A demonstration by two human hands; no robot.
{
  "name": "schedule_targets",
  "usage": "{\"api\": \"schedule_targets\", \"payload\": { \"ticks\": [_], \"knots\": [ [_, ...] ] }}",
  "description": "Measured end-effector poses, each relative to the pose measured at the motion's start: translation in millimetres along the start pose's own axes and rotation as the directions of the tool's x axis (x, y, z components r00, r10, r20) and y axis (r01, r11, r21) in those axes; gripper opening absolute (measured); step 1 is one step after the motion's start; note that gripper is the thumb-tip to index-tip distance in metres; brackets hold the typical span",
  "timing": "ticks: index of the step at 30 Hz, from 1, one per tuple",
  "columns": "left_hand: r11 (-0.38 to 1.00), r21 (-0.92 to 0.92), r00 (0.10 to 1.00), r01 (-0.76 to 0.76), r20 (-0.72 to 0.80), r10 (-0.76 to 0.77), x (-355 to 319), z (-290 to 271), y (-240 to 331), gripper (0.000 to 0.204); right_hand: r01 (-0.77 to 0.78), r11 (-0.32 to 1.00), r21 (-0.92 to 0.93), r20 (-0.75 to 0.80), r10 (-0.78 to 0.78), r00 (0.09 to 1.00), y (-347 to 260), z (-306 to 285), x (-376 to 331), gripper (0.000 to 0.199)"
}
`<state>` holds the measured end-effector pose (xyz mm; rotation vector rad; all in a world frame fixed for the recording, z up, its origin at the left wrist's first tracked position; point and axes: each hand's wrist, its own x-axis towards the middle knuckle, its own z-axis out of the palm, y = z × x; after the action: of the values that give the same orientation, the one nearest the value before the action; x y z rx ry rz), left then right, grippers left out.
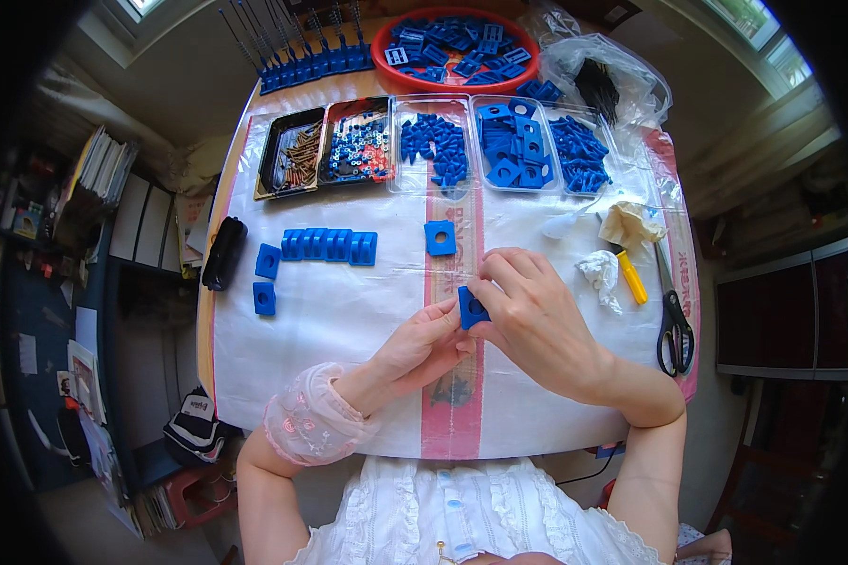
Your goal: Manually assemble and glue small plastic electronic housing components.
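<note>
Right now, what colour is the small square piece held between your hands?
Blue, with a dark hole in its middle; the square piece shows best in the head view.

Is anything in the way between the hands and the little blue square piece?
No. Both the left hand and the right hand already hold the blue square piece between their fingertips, above the white table cover. Nothing sits between them.

Trays (424, 141) along table's (349, 320) far edge; bowl (455, 47) behind them; scissors (674, 325) at right edge; case (224, 252) at left edge.
</note>
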<state>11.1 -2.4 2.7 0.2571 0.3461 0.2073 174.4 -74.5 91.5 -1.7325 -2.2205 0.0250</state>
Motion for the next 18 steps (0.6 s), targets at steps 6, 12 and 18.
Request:
{"api": "schedule_targets", "payload": {
  "ticks": [6, 12, 18],
  "knots": [
    [1.000, 0.029, 1.000, -0.011, 0.007, 0.010, 0.5, 0.0, -0.4, 0.022, -0.004, 1.000, 0.024, -0.014, 0.004, 1.000, 1.2, 1.5, -0.3, 0.024],
    [0.999, 0.036, 1.000, -0.015, 0.025, 0.014, 1.3, -3.0, -0.8, 0.026, -0.009, 0.999, 0.047, -0.021, 0.010, 1.000, 2.8, 2.3, 0.4, 0.024],
    [0.999, 0.041, 0.999, -0.013, 0.030, 0.012, 0.7, -3.0, -0.2, 0.028, -0.020, 0.997, 0.078, -0.033, 0.023, 0.999, 2.5, 2.2, 0.2, 0.024]
  ]
}}
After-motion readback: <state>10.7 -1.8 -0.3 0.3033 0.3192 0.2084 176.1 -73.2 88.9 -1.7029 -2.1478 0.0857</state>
